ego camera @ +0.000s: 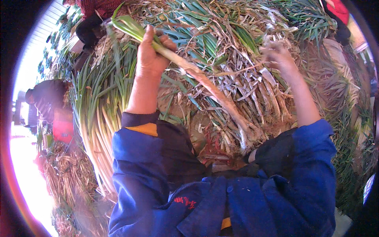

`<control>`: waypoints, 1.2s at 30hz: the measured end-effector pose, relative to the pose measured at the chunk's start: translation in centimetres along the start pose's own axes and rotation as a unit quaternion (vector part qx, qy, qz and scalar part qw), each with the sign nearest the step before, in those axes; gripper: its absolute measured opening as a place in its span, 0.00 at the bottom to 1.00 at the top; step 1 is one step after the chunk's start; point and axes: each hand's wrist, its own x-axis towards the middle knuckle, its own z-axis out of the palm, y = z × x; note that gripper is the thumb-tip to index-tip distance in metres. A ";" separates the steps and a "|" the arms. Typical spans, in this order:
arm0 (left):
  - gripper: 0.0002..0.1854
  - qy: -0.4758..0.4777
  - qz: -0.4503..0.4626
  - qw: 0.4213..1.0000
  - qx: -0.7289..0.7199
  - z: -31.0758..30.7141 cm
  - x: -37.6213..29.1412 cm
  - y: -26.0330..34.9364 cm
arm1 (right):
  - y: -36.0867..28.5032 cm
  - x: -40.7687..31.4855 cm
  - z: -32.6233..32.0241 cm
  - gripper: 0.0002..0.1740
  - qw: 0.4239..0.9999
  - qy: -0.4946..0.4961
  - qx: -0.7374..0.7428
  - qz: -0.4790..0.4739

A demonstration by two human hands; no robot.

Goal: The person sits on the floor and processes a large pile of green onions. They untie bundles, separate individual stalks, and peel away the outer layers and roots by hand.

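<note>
My left hand [154,51] grips a long green onion [204,80] just below its green leaves. The stalk slants down to the right, its lower part wrapped in brownish skin and its rooted end near my knees. My right hand [279,57] is blurred, out to the right above the heap. From beside the stalk a thin dry leaf strip [241,70] stretches to its fingers, which appear closed on it. Below both hands lies a heap of unpeeled green onions [251,94] with withered leaves. To the left rests a pile of pale, cleaned green onions [100,130].
A person in a dark red knitted sleeve [91,9] is at the upper left. Another bent person [51,94] is by a red object [62,126] farther left. A red garment [339,11] shows at upper right. Leaf litter [349,148] covers the right-hand ground.
</note>
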 end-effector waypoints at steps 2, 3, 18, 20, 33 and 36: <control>0.19 -0.033 -0.005 0.999 0.007 1.6 -0.3 -1.6 | -2.4 -1.4 4.3 0.29 0.984 -0.112 0.021 -0.137; 0.24 -0.055 -0.007 0.998 0.023 2.4 -0.4 -2.3 | -3.6 -2.2 5.7 0.31 0.978 -0.135 -0.066 -0.143; 0.39 -0.171 -0.141 0.975 -0.004 6.9 -1.7 -6.8 | -7.6 -3.4 9.0 0.13 0.961 -0.173 0.176 -0.127; 0.36 -0.152 -0.136 0.979 0.024 6.9 -1.7 -7.2 | -7.4 -3.3 8.9 0.13 0.966 -0.193 0.131 -0.113; 0.28 -0.019 0.043 0.883 0.467 6.2 -1.6 -7.9 | -5.9 -3.3 9.1 0.12 0.984 -0.132 0.030 -0.115; 0.20 0.047 0.138 0.838 0.525 6.9 -2.1 -8.9 | -4.8 -2.9 9.8 0.12 0.987 -0.070 -0.046 -0.138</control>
